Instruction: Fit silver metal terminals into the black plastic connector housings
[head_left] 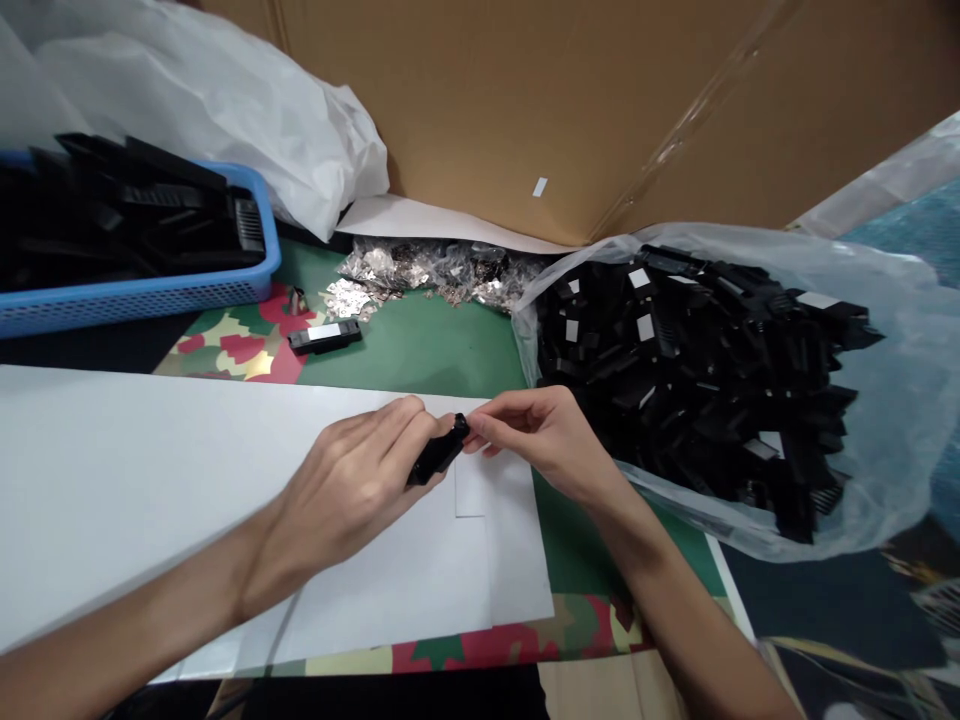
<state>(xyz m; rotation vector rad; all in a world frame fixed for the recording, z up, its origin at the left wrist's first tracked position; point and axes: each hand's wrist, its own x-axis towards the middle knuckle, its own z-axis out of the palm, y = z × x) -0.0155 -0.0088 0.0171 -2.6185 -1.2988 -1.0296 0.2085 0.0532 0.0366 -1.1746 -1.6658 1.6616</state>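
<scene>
My left hand is closed around a small black plastic part, held tilted above the white sheet. At the part's upper right end, the fingertips of my right hand are pinched together and touch it or nearly so; whatever they hold is too small or hidden to make out. Beyond my hands, a similar black plastic part with a white label lies on the green surface. Small shiny metal pieces are heaped behind it, some in clear plastic bags.
A blue basket full of black parts stands at the left, beside a white plastic bag. On the right, an open clear bag holds many labelled black parts. A cardboard wall rises at the back.
</scene>
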